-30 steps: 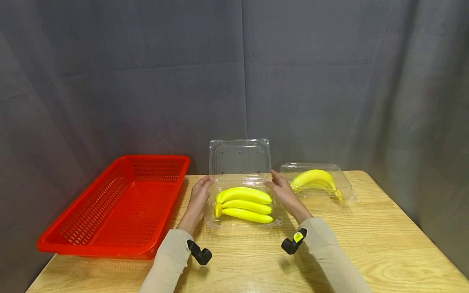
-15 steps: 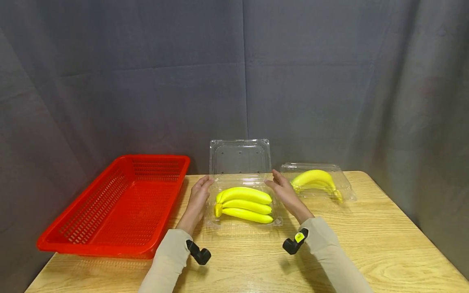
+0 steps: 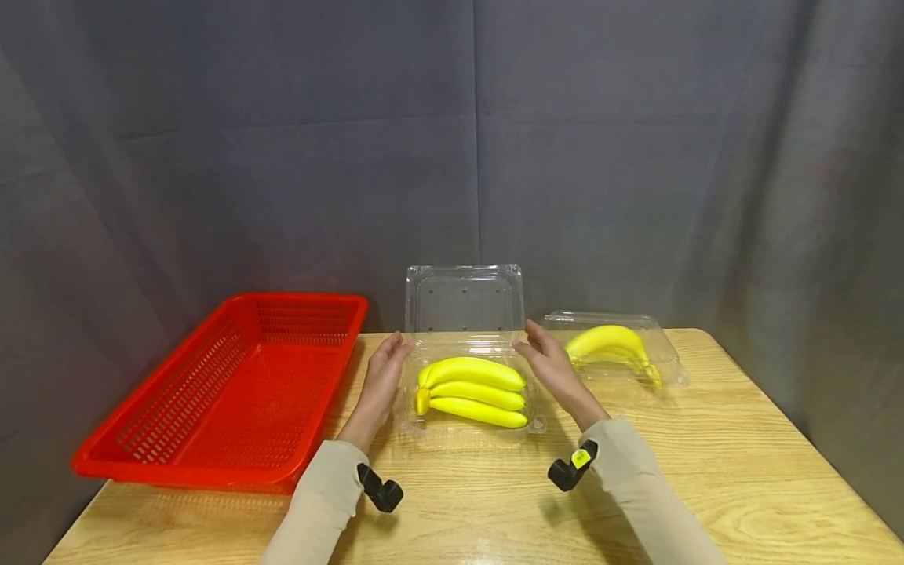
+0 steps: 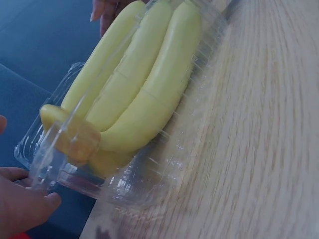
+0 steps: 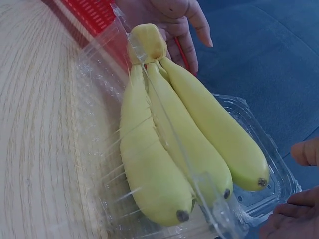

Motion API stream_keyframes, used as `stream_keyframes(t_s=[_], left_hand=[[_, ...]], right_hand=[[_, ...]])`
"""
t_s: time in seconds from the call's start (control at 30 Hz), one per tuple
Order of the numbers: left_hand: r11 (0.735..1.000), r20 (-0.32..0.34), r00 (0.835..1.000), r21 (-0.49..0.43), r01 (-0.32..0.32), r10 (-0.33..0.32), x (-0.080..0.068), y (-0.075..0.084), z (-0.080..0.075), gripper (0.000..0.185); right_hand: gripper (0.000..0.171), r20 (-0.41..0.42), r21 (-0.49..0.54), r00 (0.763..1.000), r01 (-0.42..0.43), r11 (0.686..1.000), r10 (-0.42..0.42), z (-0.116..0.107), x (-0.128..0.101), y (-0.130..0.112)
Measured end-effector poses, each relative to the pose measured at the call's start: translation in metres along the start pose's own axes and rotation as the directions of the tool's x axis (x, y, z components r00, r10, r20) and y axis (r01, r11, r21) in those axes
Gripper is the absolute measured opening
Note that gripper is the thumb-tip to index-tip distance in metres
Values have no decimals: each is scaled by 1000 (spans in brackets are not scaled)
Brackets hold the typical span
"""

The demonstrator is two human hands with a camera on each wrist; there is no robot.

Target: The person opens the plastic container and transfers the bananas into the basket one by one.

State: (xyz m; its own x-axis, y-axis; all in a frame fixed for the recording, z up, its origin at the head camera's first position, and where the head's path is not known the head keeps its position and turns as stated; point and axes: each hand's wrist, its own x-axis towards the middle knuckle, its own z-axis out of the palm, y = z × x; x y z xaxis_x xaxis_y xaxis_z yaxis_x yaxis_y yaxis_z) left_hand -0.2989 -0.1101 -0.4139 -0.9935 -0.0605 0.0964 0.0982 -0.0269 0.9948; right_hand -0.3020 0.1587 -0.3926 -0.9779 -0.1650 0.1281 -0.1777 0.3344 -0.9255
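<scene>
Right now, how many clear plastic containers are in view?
2: an open container, lid raised, between the left hand and right hand, with bananas inside; another container farther right on the table.

I see the bare left hand (image 3: 384,370) and bare right hand (image 3: 556,372) apart, fingers (image 3: 537,333) loosely extended, beige-sleeved forearms (image 3: 318,494) stretched far.

Your changes are slight. Your left hand (image 3: 382,373) and right hand (image 3: 555,369) have edged up in the head view, a touch more than the clear clamshell lid (image 3: 464,302). Your left wrist camera (image 3: 381,493) has drifted a little outward to the left, your right wrist camera (image 3: 568,471) a little to the right. Your head view has shifted slightly: the red plastic basket (image 3: 305,298) sits higher, and the seam in the grey curtain (image 3: 424,157) lies further right.
</scene>
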Motion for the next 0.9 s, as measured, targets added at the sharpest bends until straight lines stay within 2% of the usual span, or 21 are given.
stream_keyframes(t_s=[0.2, 0.43, 0.57, 0.67, 0.8, 0.9], left_hand=[[995, 8, 999, 88, -52, 51, -7, 3, -1, 62], [972, 49, 989, 182, -145, 139, -15, 5, -3, 62], [946, 89, 980, 259, -194, 176, -20, 5, -5, 66], [911, 108, 973, 344, -227, 202, -24, 5, -6, 69], [866, 135, 966, 429, -256, 219, -31, 5, -8, 71], [846, 164, 964, 464, -261, 208, -36, 3, -10, 74]], right_hand=[[61, -26, -31, 998, 48, 998, -49, 0, -1, -1], [57, -31, -38, 995, 92, 995, -93, -1, -4, -3], [53, -30, -47, 990, 135, 990, -137, -1, -7, -3], [52, -14, -58, 986, 163, 985, -164, -1, -8, -3], [51, 9, -64, 981, 193, 979, -193, 0, -11, -1], [49, 14, -79, 975, 220, 972, -220, 0, -13, 0]])
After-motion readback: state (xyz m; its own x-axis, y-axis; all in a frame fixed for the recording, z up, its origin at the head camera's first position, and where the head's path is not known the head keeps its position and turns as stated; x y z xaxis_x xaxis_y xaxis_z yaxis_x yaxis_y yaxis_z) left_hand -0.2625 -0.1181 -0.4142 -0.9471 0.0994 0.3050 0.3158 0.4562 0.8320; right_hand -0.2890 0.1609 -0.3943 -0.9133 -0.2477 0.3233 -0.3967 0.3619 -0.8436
